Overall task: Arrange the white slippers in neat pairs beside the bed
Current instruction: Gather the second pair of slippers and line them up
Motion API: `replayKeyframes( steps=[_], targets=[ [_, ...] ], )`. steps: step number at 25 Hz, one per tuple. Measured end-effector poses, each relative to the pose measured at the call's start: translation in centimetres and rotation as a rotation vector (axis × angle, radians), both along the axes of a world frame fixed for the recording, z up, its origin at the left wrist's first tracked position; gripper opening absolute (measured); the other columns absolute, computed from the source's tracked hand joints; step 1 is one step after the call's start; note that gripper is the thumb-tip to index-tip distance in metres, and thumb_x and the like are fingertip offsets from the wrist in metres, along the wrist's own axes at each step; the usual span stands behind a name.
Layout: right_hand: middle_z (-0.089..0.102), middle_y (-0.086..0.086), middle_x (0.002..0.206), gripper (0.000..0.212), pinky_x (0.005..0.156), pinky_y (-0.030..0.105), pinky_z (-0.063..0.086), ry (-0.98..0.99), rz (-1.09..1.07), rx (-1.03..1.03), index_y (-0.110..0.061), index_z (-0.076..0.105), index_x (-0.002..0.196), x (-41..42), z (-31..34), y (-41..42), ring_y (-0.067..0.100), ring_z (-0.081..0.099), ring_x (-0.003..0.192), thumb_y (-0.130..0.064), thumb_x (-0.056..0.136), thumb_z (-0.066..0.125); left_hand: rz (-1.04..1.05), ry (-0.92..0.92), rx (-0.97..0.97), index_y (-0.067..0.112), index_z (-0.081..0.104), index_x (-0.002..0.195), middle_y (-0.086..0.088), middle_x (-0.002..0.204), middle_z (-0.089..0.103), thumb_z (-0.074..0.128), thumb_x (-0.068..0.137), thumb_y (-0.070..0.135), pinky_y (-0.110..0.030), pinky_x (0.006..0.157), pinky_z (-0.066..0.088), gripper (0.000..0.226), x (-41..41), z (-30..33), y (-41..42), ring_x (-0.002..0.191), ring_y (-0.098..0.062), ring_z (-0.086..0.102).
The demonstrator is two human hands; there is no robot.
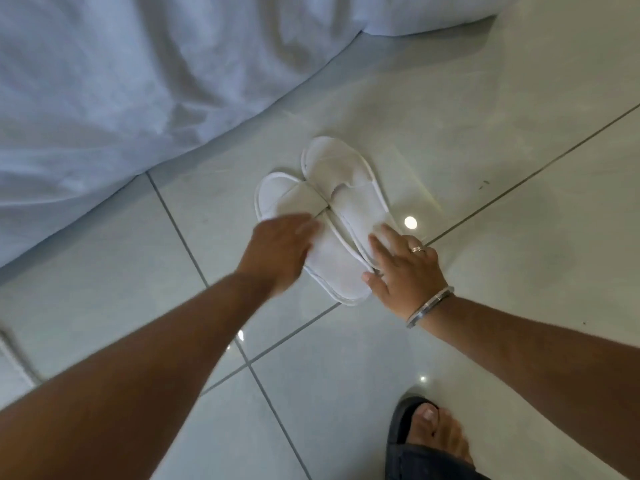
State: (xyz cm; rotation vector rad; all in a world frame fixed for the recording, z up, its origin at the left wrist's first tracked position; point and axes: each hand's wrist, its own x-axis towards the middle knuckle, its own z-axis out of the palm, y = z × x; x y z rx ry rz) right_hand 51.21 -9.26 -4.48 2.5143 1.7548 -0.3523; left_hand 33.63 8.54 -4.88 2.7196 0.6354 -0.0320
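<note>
Two white slippers lie side by side on the tiled floor, toes pointing away from me toward the bed. The left slipper [332, 268] has my left hand [282, 252] resting flat on its middle, fingers spread. The right slipper [341, 178] sits slightly further forward, and its heel is covered by my right hand [405, 268], which presses on it with fingers apart. A ring and a metal bangle are on the right hand and wrist. The two slippers touch along their inner edges. Neither hand grips a slipper.
White bed linen [104, 98] hangs to the floor at the left and top. Glossy pale tiles [519, 133] with dark grout lines extend to the right. My foot in a dark sandal [429, 441] stands at the bottom right.
</note>
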Motion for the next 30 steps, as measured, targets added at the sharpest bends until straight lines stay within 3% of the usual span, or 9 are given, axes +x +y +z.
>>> replayKeyframes(
  steps=[2,6,11,15,20,23,25,27,30],
  targets=[
    [0.043,0.01,0.145,0.068,0.08,0.044,0.044,0.042,0.131,0.065,-0.014,0.047,0.132,-1.8,0.2,-0.7,0.034,0.053,0.111,-0.047,0.073,0.059,-0.049,-0.024,0.135,0.015,0.056,0.133,-0.013,0.139,0.056,0.046,0.089,0.026,-0.047,0.101,0.045,0.047,3.1,1.0,4.5,0.124,-0.034,0.054],
    [0.048,0.006,0.138,0.075,0.081,0.041,0.044,0.066,0.267,0.019,-0.011,0.038,0.137,-5.4,-0.2,-1.1,0.031,0.054,0.103,-0.055,0.079,0.053,-0.211,0.308,0.116,0.028,0.033,0.148,-0.003,0.16,0.025,0.03,0.101,0.043,-0.049,0.119,0.014,0.05,11.0,2.4,9.6,0.147,-0.026,0.02],
    [0.05,0.005,0.137,0.079,0.08,0.041,0.037,-0.049,0.122,-0.061,-0.011,0.042,0.134,-3.9,-1.0,-1.0,0.032,0.055,0.105,-0.068,0.08,0.032,-0.18,0.379,0.097,0.031,0.054,0.118,-0.002,0.118,0.062,0.016,0.098,0.051,-0.057,0.117,-0.001,0.048,11.0,2.7,9.4,0.129,-0.025,0.045],
    [0.043,0.004,0.143,0.077,0.081,0.043,0.038,-0.119,0.021,-0.112,-0.013,0.036,0.136,0.0,-0.7,2.0,0.032,0.054,0.108,-0.066,0.08,0.03,-0.231,0.399,0.159,0.031,0.049,0.131,0.003,0.133,0.058,0.017,0.096,0.052,-0.056,0.118,-0.005,0.052,3.9,2.8,10.7,0.138,-0.022,0.036],
    [0.006,0.004,0.16,0.075,0.098,0.048,0.03,-0.129,-0.076,-0.226,-0.015,0.009,0.147,5.9,-1.5,5.5,0.032,0.028,0.135,-0.061,0.088,0.022,-0.268,0.445,0.188,0.029,0.038,0.144,0.004,0.147,0.047,0.011,0.092,0.058,-0.056,0.118,0.004,0.066,-0.5,1.9,8.3,0.139,-0.024,0.036],
    [-0.005,0.01,0.159,0.074,0.111,0.051,0.018,-0.116,-0.146,-0.25,-0.015,0.0,0.149,6.8,-1.4,6.3,0.033,0.008,0.143,-0.055,0.091,0.025,-0.239,0.343,0.207,0.026,0.06,0.124,-0.003,0.12,0.065,0.016,0.094,0.055,-0.051,0.106,0.029,0.061,-0.9,2.3,6.9,0.109,-0.03,0.059],
    [0.005,0.014,0.159,0.074,0.108,0.05,0.021,-0.095,-0.169,-0.137,-0.015,0.009,0.148,5.1,-1.0,6.1,0.036,0.016,0.14,-0.054,0.09,0.032,-0.21,0.208,0.215,0.023,0.066,0.111,-0.007,0.104,0.067,0.027,0.091,0.045,-0.046,0.088,0.041,0.049,0.1,2.5,6.9,0.092,-0.035,0.062],
    [0.027,0.013,0.153,0.073,0.096,0.048,0.033,-0.018,-0.173,-0.047,-0.017,0.025,0.144,2.5,-0.6,5.2,0.038,0.036,0.128,-0.058,0.085,0.038,-0.142,0.109,0.178,0.021,0.061,0.115,-0.009,0.117,0.062,0.043,0.091,0.033,-0.047,0.087,0.045,0.033,2.1,2.4,7.3,0.103,-0.037,0.059],
    [0.035,0.005,0.146,0.077,0.089,0.045,0.036,0.003,-0.142,-0.111,-0.021,0.029,0.14,1.5,-0.5,4.9,0.036,0.044,0.118,-0.066,0.079,0.042,-0.056,0.197,0.089,0.021,0.04,0.142,-0.008,0.156,0.033,0.05,0.095,0.037,-0.049,0.111,0.03,0.051,4.7,0.9,7.7,0.141,-0.032,0.032]
  ],
)
